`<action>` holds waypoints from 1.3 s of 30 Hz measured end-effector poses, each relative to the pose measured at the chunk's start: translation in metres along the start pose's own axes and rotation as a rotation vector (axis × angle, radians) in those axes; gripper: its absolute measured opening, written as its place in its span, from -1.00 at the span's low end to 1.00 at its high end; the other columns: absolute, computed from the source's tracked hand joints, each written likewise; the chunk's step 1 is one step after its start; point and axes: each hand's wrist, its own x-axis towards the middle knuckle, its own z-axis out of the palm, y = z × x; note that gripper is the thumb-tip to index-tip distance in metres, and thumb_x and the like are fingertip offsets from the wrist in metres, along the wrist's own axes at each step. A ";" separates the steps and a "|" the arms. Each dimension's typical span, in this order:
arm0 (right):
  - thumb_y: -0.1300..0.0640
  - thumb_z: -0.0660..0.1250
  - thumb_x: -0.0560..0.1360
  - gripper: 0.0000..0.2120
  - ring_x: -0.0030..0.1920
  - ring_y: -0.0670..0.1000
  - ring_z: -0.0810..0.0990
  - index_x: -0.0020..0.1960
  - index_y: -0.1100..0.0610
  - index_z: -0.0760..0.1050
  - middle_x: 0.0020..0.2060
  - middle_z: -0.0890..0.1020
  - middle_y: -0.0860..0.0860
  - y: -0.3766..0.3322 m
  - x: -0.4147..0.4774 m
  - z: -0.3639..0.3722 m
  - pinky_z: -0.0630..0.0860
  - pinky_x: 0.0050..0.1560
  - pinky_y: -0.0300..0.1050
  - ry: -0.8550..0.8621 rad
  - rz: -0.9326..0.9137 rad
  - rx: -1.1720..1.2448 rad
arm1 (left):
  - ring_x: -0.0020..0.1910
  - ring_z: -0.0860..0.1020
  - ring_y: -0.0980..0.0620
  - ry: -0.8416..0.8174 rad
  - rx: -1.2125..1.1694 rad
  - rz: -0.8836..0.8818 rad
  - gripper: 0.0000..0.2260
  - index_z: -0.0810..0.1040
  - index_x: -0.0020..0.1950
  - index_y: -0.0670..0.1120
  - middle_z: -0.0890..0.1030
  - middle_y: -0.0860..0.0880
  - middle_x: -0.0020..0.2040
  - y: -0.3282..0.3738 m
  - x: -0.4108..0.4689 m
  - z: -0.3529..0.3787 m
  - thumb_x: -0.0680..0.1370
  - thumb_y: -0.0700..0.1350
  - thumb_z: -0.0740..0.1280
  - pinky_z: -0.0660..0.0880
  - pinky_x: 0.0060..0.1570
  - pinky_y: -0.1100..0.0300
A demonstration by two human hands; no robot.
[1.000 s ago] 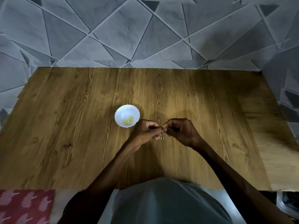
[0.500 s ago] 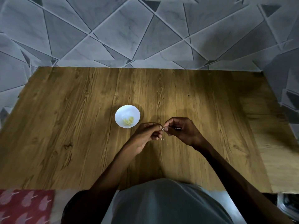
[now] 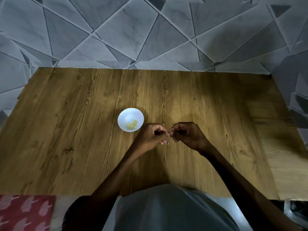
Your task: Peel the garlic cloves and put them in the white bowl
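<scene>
Clove (image 3: 168, 133) is pinched between left hand (image 3: 150, 137) and right hand (image 3: 188, 135) beside bowl (image 3: 127, 115).

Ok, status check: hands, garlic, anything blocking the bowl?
Left hand and right hand both pinching one small clove, barely visible. White bowl holds peeled cloves. Nothing between hands and bowl.
</scene>
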 end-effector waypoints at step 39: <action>0.34 0.40 0.50 -0.89 -0.15 0.06 0.69 0.02 0.29 0.62 -0.17 0.71 0.14 -0.014 -0.004 -0.002 0.63 -0.14 -0.15 -0.016 0.085 0.245 | -0.29 0.68 -0.03 0.050 0.032 0.046 -0.93 0.64 -0.06 -0.18 0.69 -0.05 -0.29 0.002 -0.004 -0.002 0.49 -0.28 0.39 0.65 -0.15 0.03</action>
